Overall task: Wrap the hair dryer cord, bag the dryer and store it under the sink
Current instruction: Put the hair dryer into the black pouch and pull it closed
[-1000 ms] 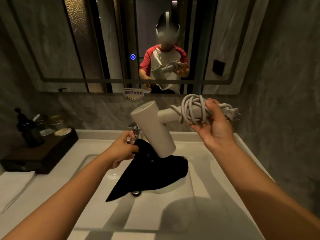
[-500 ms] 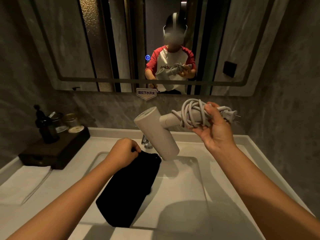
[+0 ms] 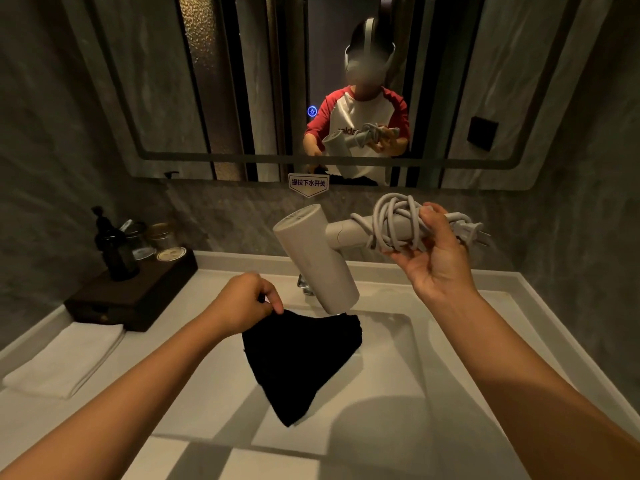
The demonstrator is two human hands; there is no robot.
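White cylindrical plastic hair dryer — smooth, matt. Pale grey coiled cord — rubbery sheath. Black cloth bag: soft, matt. White rectangular sink basin: glossy. Dark wooden tray: dull finish.

White desk with sunken sink basin: folded white towel at left edge, dark wooden tray just behind it.

Wall sign: "提拉下水开关"
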